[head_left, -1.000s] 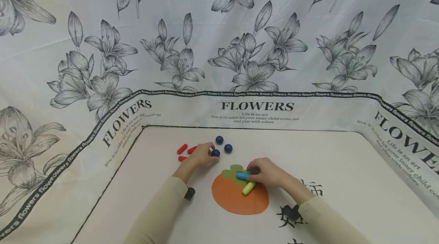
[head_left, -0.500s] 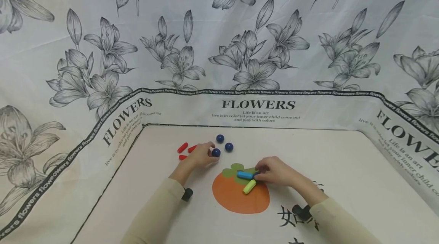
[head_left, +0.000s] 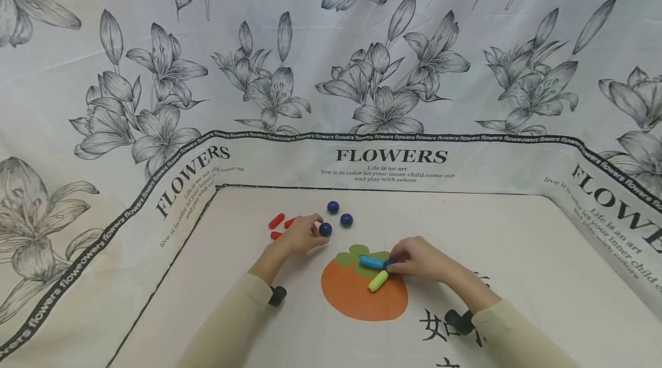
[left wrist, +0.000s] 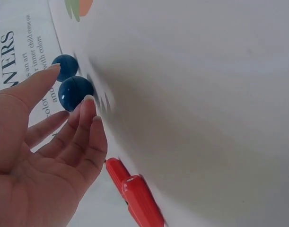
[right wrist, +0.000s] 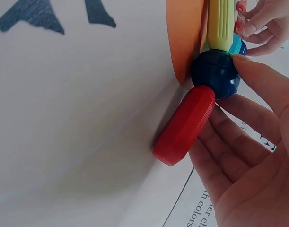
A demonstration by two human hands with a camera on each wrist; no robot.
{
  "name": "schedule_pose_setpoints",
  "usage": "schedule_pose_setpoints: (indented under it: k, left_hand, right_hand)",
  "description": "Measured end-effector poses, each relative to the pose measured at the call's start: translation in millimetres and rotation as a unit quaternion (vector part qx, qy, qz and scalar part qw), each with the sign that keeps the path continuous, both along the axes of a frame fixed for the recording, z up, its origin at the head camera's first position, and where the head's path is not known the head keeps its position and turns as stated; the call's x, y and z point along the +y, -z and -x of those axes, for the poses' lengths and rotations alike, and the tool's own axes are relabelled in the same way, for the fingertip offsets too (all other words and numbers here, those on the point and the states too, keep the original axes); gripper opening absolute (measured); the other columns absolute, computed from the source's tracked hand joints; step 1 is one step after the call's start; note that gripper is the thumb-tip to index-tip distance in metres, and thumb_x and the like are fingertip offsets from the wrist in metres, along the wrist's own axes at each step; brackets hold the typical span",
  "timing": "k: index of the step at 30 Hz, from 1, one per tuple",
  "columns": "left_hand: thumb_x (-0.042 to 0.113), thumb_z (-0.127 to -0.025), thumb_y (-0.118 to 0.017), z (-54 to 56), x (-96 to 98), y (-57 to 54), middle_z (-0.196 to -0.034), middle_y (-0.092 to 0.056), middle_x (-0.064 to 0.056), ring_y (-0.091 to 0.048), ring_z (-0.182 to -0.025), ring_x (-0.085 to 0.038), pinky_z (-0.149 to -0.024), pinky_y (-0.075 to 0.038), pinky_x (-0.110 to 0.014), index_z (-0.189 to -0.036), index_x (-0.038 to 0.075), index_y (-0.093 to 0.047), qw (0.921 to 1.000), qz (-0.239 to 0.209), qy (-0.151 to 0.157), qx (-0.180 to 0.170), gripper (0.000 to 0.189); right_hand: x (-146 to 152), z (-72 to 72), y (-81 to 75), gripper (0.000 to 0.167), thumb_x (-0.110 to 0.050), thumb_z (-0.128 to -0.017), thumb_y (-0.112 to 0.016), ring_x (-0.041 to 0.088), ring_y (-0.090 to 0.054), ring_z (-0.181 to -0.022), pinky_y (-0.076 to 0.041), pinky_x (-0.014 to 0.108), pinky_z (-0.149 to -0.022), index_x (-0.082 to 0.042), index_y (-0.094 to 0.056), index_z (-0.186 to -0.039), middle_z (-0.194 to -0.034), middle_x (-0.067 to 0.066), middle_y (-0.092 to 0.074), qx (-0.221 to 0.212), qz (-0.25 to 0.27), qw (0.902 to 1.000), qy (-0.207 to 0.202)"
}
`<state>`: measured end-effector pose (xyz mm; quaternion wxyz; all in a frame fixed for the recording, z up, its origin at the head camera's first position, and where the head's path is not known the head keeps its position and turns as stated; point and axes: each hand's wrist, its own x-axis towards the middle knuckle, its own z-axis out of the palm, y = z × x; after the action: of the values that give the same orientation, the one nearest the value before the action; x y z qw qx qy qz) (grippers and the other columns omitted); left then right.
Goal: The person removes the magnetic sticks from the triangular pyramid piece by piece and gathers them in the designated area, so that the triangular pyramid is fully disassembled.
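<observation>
My left hand [head_left: 302,234] holds a dark blue ball [head_left: 325,229] between thumb and fingers, at the left of the cloth. Two more blue balls [head_left: 333,207] lie just beyond it. My right hand [head_left: 420,260] pinches another dark blue ball [right wrist: 215,74] between thumb and fingers, over the printed orange persimmon [head_left: 362,299]. Ridged toy sticks meet at this ball: a yellow stick [right wrist: 221,23], a light blue stick [head_left: 371,262] and a red stick [right wrist: 183,125]. In the head view the right hand hides that red stick.
Several red sticks [head_left: 276,221] lie beside and behind the left hand. The white cloth [head_left: 491,230] bears black characters [head_left: 434,325] at the right front. A flower-printed cloth [head_left: 233,0] rises behind. Dark wrist devices [head_left: 278,296] hang beneath the sleeves.
My right hand has shifted slightly to the right, and more of the blue ball at the sticks' ends shows. The left hand stays nearly in place with its ball.
</observation>
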<state>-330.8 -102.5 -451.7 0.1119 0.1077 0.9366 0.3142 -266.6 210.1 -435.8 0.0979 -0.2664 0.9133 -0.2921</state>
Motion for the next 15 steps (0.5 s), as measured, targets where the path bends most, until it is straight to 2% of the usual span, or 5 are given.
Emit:
schedule_pose_setpoints:
  k: [9,12,15]
  left_hand:
    - [0.027,-0.092,-0.078,-15.4,-6.3,-3.8,-0.096,-0.061,-0.005,-0.059,-0.077,-0.021,-0.067,-0.052,-0.030,-0.136,0.011,-0.057,0.9995,-0.027,0.012,0.012,0.051]
    - [0.028,-0.092,-0.078,-22.5,-4.6,-3.5,-0.096,-0.061,-0.003,-0.060,-0.078,-0.020,-0.067,-0.053,-0.029,-0.137,0.011,-0.057,0.9988,-0.033,0.031,0.019,0.052]
    - [0.029,-0.093,-0.078,-28.6,2.0,-1.4,-0.097,-0.062,-0.001,-0.061,-0.079,-0.018,-0.068,-0.055,-0.028,-0.139,0.010,-0.056,0.9973,-0.034,0.062,0.018,0.054]
  right_hand:
    - [1.5,-0.7,1.5,0.020,-0.018,-0.090,-0.079,0.014,-0.059,-0.083,-0.053,0.028,-0.074,-0.003,-0.077,-0.103,-0.092,-0.003,-0.071,-0.008,0.000,1.0000,0.000]
    - [2.1,0.1,2.4,0.019,-0.019,-0.090,-0.079,0.013,-0.059,-0.084,-0.053,0.027,-0.074,-0.004,-0.077,-0.102,-0.092,-0.004,-0.072,-0.007,0.002,1.0000,-0.001]
    - [3.0,0.8,3.5,0.019,-0.019,-0.090,-0.079,0.013,-0.059,-0.083,-0.053,0.026,-0.073,-0.004,-0.078,-0.102,-0.092,-0.004,-0.072,-0.006,0.004,1.0000,-0.003]
